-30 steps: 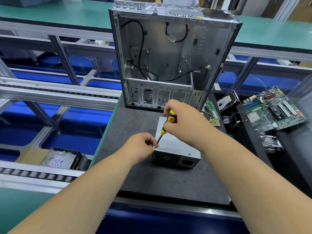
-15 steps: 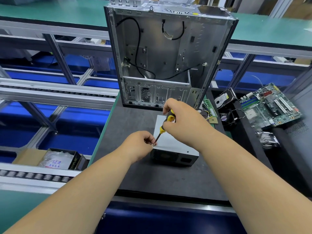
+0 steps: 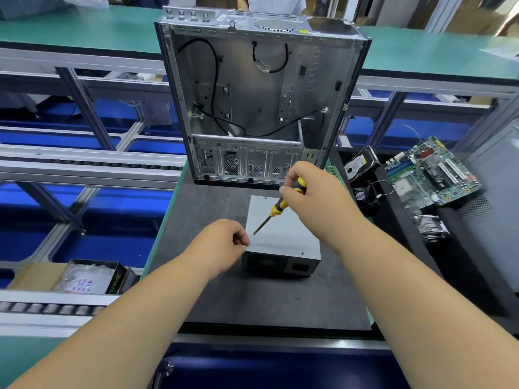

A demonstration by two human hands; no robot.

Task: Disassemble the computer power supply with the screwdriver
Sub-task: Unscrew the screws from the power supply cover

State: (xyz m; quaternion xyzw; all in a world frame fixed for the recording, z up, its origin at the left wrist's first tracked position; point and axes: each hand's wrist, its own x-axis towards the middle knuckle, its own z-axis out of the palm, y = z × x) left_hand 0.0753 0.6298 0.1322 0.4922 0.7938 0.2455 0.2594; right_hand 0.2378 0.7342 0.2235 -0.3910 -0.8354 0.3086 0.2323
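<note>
That power supply (image 3: 282, 237) sitting mid-mat at 6 o'clock from the empty case (image 3: 261, 99) looks heavy, rigid and slick-sided, so brace its edges: right hand (image 3: 314, 192) grips the screwdriver (image 3: 276, 207), left hand (image 3: 224, 242) is curled, maybe pinching a screw, can't tell.

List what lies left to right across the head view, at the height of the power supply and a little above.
Cardboard box → left hand → power supply → right hand holding the screwdriver → hard drive → motherboard.
</note>
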